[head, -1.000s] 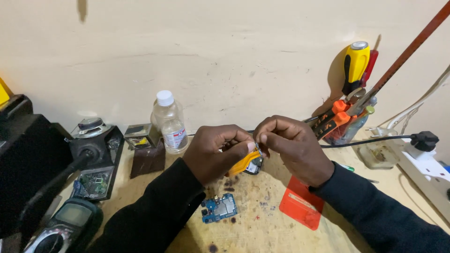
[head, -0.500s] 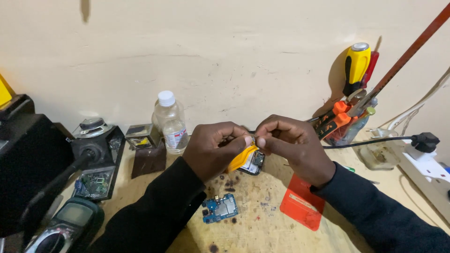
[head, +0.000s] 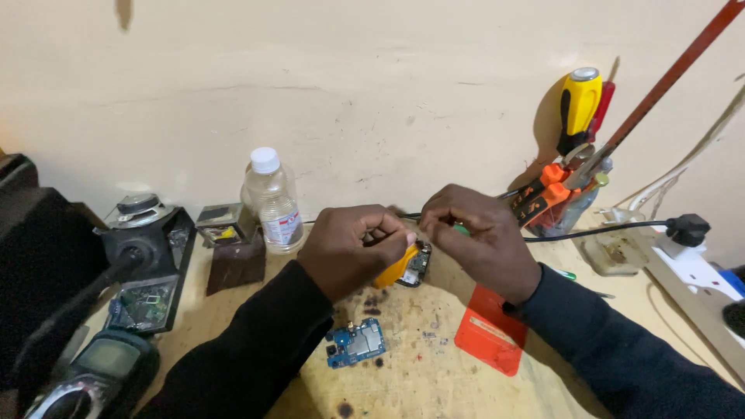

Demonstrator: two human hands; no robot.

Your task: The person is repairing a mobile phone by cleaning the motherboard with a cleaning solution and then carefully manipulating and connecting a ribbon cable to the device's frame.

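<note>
I see the left hand gripping an orange tool and the right hand pinched above a small board.

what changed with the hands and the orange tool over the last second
Little changed. The left hand and right hand drew slightly closer, still pinching something small between the fingertips; the orange-handled tool stayed in the left hand, now more hidden under it. The small dark circuit board beneath, blue circuit board, red flat card and clear plastic bottle stayed put.
</note>
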